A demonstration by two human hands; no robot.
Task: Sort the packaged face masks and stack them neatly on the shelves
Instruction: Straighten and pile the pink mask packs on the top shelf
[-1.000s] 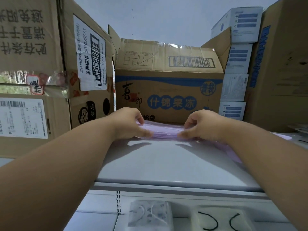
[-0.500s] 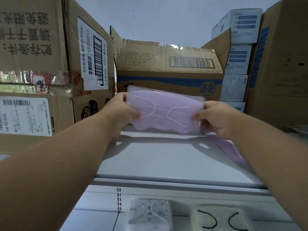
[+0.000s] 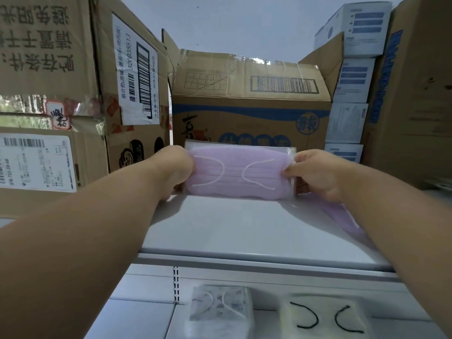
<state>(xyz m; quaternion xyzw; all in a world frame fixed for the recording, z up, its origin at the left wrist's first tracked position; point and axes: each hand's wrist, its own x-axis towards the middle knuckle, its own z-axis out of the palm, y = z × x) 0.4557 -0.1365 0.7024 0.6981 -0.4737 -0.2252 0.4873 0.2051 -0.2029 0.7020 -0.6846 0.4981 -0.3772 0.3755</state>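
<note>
Purple is what I see first: a clear-wrapped pack of purple masks (image 3: pixel 238 174) with white ear loops, stood up on its long edge on the top shelf (image 3: pixel 244 228). My left hand (image 3: pixel 175 168) grips its left end, fingers curled round the wrapper edge. My right hand (image 3: pixel 315 173) pinches the right end, thumb in front and the other fingers behind the plastic. The pack's lower edge looks to touch the shelf surface, though I cannot tell for sure. It stands just in front of a brown carton with blue print (image 3: pixel 249 111), whose flaps are open.

More purple masks (image 3: pixel 342 216) lie flat on the same shelf under my right forearm, mostly hidden by it.

To the left are large cardboard boxes (image 3: pixel 56 94) with barcode labels and taped seams. To the right, a column of white and blue boxes (image 3: pixel 352 77) is stacked between the carton's flap and another tall brown box (image 3: pixel 415 94).

On the lower shelf (image 3: pixel 137 316), near the bottom of the view, a pack of patterned grey masks (image 3: pixel 220 307) with white loops sits beside a pack of pale yellow masks (image 3: pixel 322 316) with black loops. They lie flat, close together but apart.
</note>
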